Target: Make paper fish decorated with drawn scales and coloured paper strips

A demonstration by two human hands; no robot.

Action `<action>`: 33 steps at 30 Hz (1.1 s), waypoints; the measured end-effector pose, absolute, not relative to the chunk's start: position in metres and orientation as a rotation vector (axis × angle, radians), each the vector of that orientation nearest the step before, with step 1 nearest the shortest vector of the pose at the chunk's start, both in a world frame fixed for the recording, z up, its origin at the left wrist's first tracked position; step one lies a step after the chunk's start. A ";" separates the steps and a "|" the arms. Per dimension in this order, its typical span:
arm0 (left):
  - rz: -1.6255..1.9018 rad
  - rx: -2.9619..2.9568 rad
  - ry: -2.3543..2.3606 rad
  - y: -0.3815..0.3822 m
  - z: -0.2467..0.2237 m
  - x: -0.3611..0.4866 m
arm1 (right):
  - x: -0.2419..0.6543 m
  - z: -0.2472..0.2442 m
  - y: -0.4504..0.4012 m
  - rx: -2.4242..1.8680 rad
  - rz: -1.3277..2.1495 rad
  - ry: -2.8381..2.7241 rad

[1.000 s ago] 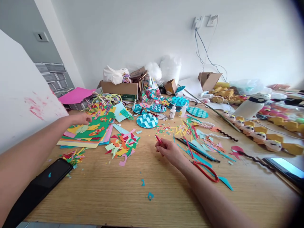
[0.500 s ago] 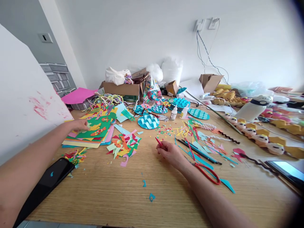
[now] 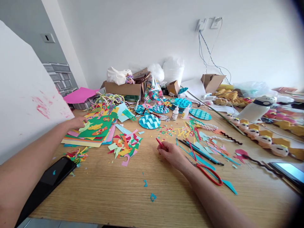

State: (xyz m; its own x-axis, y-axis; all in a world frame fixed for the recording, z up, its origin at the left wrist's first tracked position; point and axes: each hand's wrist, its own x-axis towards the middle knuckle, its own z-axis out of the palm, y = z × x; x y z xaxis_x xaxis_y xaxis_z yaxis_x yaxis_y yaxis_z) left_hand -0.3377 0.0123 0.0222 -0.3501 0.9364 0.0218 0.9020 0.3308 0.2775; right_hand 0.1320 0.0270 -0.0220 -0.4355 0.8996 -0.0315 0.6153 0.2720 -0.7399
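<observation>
At the left, my left hand (image 3: 80,122) has its fingers pinched on a light green paper cutout (image 3: 85,127) over a green sheet (image 3: 102,124). Yellow and orange fish-shaped cutouts (image 3: 95,127) lie on that sheet, on top of a stack of coloured paper. My right hand (image 3: 169,152) rests on the table with its fingers closed round a slim red pen (image 3: 161,143), whose end points up and left. Close by the right wrist lie red-handled scissors (image 3: 209,174), partly under the forearm.
Paper scraps (image 3: 125,145) are heaped between the hands. A black phone-like device (image 3: 59,171) lies at the left edge. Glue bottles (image 3: 175,113) and blue wave-patterned discs (image 3: 149,122) stand behind. Pencils (image 3: 201,152), doll-like figures (image 3: 263,139) and a tablet (image 3: 289,174) are at the right.
A light green cutout now shows at my left fingertips, where it was not visible before. My right hand keeps its place with the pen. The whole view has shifted slightly.
</observation>
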 end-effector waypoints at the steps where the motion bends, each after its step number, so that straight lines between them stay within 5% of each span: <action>1: 0.328 1.677 2.444 0.011 0.023 -0.338 | 0.132 -0.022 0.027 -1.373 0.977 -2.154; 12: 0.507 1.740 2.453 -0.002 0.078 -0.311 | 0.132 -0.029 0.031 -1.297 1.009 -2.118; 18: 0.577 2.120 2.181 0.011 0.094 -0.221 | 0.132 -0.016 0.022 -1.177 1.419 -1.806; 33: 0.519 3.384 1.228 -0.014 0.006 -0.062 | 0.132 -0.005 0.012 -0.907 1.940 -1.322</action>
State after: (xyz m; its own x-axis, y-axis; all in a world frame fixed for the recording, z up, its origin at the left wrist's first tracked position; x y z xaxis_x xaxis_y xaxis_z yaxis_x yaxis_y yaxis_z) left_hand -0.0617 -0.0136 0.0061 0.7473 0.5227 0.4103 0.6584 -0.6655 -0.3516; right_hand 0.1317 0.0117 -0.0048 -0.5760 0.7936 -0.1958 -0.1079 -0.3113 -0.9442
